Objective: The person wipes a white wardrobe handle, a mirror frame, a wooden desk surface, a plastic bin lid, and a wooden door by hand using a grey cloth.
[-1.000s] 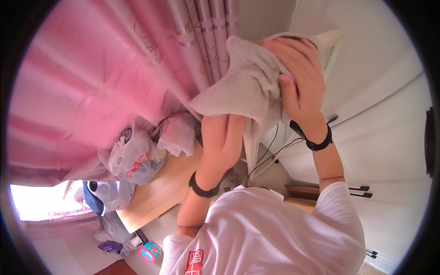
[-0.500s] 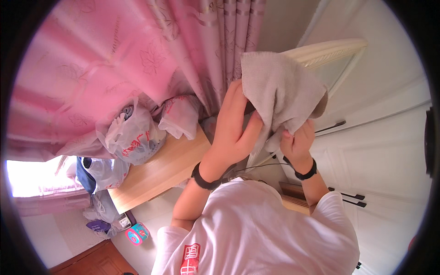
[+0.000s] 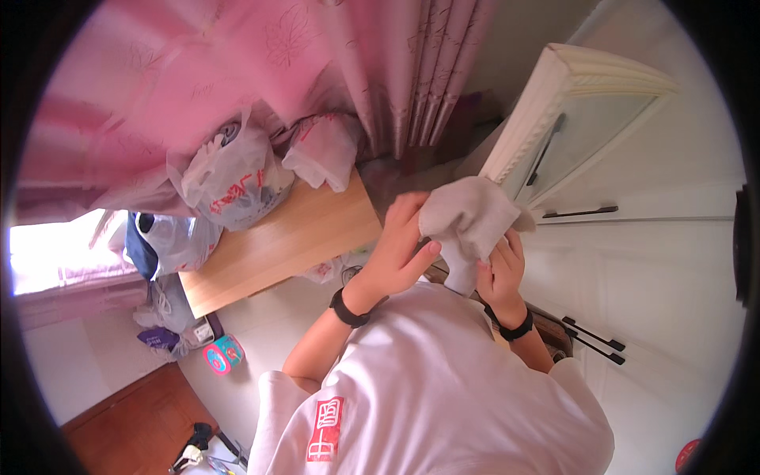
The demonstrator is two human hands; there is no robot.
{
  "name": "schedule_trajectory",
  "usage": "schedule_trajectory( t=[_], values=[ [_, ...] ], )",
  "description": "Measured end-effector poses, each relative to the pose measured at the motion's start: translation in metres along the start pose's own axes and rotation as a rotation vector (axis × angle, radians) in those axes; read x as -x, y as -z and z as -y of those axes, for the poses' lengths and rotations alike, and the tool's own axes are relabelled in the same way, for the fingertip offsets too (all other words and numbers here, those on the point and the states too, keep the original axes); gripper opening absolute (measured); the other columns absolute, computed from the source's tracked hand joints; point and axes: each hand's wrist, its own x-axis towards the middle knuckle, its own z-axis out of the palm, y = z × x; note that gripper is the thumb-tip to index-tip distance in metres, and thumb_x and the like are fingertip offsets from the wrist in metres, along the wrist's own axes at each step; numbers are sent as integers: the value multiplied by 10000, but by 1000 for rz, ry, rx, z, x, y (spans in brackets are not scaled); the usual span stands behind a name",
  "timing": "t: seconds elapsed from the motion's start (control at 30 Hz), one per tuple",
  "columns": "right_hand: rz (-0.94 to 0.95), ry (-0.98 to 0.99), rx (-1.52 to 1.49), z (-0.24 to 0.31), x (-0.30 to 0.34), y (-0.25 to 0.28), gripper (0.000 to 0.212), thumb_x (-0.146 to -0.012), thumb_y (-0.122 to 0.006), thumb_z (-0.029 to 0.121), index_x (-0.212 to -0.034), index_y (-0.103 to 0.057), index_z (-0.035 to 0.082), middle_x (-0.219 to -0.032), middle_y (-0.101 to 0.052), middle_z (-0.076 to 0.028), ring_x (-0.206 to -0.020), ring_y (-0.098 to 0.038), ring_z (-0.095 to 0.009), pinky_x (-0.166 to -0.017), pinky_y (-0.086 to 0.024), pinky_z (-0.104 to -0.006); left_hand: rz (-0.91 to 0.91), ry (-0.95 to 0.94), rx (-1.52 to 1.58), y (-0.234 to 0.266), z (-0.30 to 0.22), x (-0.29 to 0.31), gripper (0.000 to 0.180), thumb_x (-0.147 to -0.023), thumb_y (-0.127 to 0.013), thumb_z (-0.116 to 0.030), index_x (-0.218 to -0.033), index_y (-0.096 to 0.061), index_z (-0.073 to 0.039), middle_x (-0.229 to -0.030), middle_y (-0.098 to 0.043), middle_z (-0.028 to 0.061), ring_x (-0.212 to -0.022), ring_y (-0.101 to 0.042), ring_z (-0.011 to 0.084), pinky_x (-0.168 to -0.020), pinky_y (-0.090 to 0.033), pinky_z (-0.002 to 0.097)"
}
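Observation:
A beige-grey cloth, soft and bunched in folds, is up in front of my chest. My right hand grips its lower right part, thumb against the fabric and fingers curled round it. Beside the cloth's left edge is my left hand, its thumb apart from the fingers. Those fingertips are slightly blurred, and whether they touch the cloth's edge is unclear. Part of the cloth hangs down between both hands. I wear a black band on each wrist.
A cream-framed mirror stands ahead on the right, by white cabinet doors with black handles. On the left, a wooden table carries stuffed plastic bags under a pink curtain. A turquoise-pink package lies on the floor.
The cloth has come down closer to my chest and is more bunched. My left hand has loosened and opened from it, while the right keeps its grip. The view has shifted.

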Motion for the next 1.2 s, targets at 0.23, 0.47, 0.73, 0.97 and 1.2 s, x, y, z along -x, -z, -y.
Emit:
schedule_trajectory(
  t=[0.23, 0.47, 0.73, 0.97, 1.2],
  values=[
    [166, 164, -209, 2, 26, -30, 288, -909, -595, 207, -1038, -721, -18, -1297, -651, -175, -1162, -598, -420, -1005, -487, -516, 76, 571, 496, 2, 17, 79, 291, -1024, -559, -82, -1295, -621, 1, -1209, -675, 143, -1105, -640, 290, -997, -479, 354],
    [448, -354, -825, 7, 22, -88, 449, -928, -592, 86, -1370, -563, 19, -1341, -622, -185, -1217, -607, -328, -1029, -478, -391, 116, 704, 667, 14, 15, 105, 205, -1013, -553, -60, -1173, -648, 26, -1045, -697, 104, -977, -632, 206, -894, -498, 343],
    [1130, -245, -652, 18, 11, -155, 343, -826, -781, 177, -1136, -702, 53, -1088, -704, -127, -1019, -673, -328, -890, -534, -395, 278, 895, 633, 47, 44, 166, 239, -962, -563, -62, -1141, -697, 22, -957, -705, 26, -932, -619, 108, -847, -513, 286],
    [793, -128, -462, 7, 22, -188, 201, -836, -765, 73, -870, -567, 54, -1319, -616, -105, -1199, -588, -328, -1010, -467, -374, -156, 1216, 662, 83, 71, 220, 246, -972, -533, -101, -1097, -701, 28, -993, -707, 10, -941, -611, 108, -839, -500, 282],
    [732, -347, -649, 49, 15, -234, 382, -868, -729, 95, -1216, -578, 56, -1557, -489, -147, -1401, -488, -369, -1148, -403, -416, 46, 1004, 864, 94, 87, 219, 266, -958, -512, -79, -1123, -690, 30, -1018, -684, -1, -971, -601, 112, -897, -488, 289]
  ],
)
